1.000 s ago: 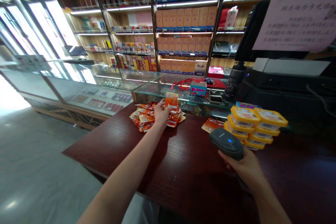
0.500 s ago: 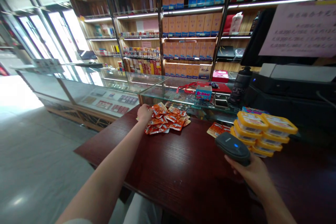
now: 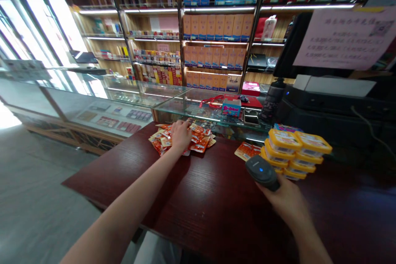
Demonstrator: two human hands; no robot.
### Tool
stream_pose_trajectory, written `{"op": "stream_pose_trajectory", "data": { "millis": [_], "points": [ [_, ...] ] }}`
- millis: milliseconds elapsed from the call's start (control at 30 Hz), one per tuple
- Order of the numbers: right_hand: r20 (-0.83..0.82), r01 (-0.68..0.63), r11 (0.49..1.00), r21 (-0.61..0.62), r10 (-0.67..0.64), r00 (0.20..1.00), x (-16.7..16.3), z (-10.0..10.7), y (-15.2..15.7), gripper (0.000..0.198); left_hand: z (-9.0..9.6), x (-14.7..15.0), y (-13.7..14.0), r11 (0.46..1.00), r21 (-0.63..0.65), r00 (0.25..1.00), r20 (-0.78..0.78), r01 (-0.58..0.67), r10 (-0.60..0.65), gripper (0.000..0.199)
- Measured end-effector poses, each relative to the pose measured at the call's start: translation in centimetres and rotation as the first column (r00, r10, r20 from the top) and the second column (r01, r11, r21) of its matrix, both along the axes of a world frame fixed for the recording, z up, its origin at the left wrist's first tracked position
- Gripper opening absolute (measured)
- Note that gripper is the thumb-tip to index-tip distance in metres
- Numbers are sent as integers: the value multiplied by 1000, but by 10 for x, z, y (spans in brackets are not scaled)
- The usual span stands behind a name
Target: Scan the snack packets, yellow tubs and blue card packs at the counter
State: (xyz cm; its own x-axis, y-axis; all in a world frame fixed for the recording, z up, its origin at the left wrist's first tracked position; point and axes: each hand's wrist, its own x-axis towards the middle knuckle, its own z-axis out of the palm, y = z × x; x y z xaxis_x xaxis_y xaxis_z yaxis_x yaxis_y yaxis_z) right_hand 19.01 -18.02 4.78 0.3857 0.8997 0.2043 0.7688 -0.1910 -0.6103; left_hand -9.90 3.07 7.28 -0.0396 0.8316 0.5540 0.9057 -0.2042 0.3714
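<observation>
My left hand (image 3: 181, 135) is on top of a pile of orange-red, foil-like snack packets (image 3: 199, 142) on the dark wooden table. Its fingers are bent down and closed on a packet; the fingertips are partly hidden. A dark barcode scanner (image 3: 262, 172) with a small blue light is held in my right hand (image 3: 287, 200), its head pointing left and away from me. Just beyond the scanner lie a few flat packets (image 3: 246, 150) of the same kind. Yellow-lidded plastic tubs (image 3: 283, 141), stacked in two columns, stand right behind my right hand.
The wooden table (image 3: 198, 198) meets a glass display counter (image 3: 173, 101). On the glass are a small blue-pink box (image 3: 231, 107), a phone (image 3: 251, 117) and a dark bottle (image 3: 274, 98). Black equipment (image 3: 334, 111) and a monitor with a pink notice (image 3: 343, 41) stand at right. Stocked shelves line the back.
My left hand has moved right, from the pile's left edge onto its top, uncovering packets there. The right hand still holds the scanner near the tubs. The view has turned slightly right.
</observation>
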Motion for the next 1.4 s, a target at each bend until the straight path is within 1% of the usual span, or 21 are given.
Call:
{"op": "stream_pose_trajectory", "data": {
  "millis": [67,133,233,333,400,467,600,667,700,767,833,867,900,933,1000,1033,1067,1100,1167,1267,1400],
  "points": [
    [131,34,994,-103,-20,991,1,3,0,38,-9,31,-8,989,-12,989,14,151,-150,21],
    [196,58,984,-166,-24,980,1,6,0,36,-22,62,-15,958,-42,959,36,284,-283,18],
    [242,93,977,-190,-45,969,0,6,1,33,-39,104,-24,895,-166,910,50,414,-412,18],
    [233,92,974,-208,-42,972,-2,6,4,29,-50,140,-28,844,-241,877,82,479,-474,24],
    [212,86,972,-218,-39,977,-2,5,5,28,-54,160,-28,837,-276,881,113,472,-459,28],
    [196,88,970,-226,-43,980,-1,5,6,27,-56,176,-26,846,-309,900,138,435,-413,32],
    [172,92,969,-230,-52,984,0,5,7,26,-58,194,-17,872,-378,942,242,312,-232,39],
    [159,89,972,-219,-55,986,0,5,7,27,-58,195,-12,863,-415,925,355,288,-138,41],
    [152,85,974,-209,-54,987,1,5,7,27,-58,194,-9,849,-430,900,422,308,-112,41],
    [130,70,980,-186,-47,990,1,5,7,28,-57,187,-5,777,-472,820,563,417,-98,39],
    [99,54,983,-174,-38,994,2,4,6,27,-56,176,-4,664,-515,742,664,542,-91,28],
    [83,47,984,-171,-33,996,3,4,6,27,-57,169,-5,612,-518,698,711,598,-81,23],
    [70,40,985,-170,-28,997,3,4,6,26,-58,162,-7,586,-492,643,763,644,-65,21],
    [60,33,985,-167,-23,998,3,3,5,26,-60,155,-10,596,-433,570,820,677,-52,21],
    [38,14,989,-145,-8,999,3,3,4,28,-66,143,-17,681,-235,372,926,694,-59,27],
    [20,2,992,-126,0,1000,3,3,4,29,-69,138,-20,730,-124,273,958,672,-88,30],
    [-4,-13,995,-101,12,1000,2,3,3,30,-72,134,-24,771,-31,201,971,636,-127,34],
    [-36,-32,997,-70,30,999,2,3,3,33,-76,132,-27,799,42,153,974,600,-166,36],
    [-110,-76,997,3,76,991,0,3,3,36,-81,130,-31,825,132,101,970,549,-222,42],
    [-214,-107,991,84,123,969,-1,2,3,39,-85,132,-33,837,182,69,965,516,-252,47],
    [-287,-100,992,75,118,951,-1,1,3,43,-89,134,-32,841,196,60,964,505,-260,46]
  ]
}}
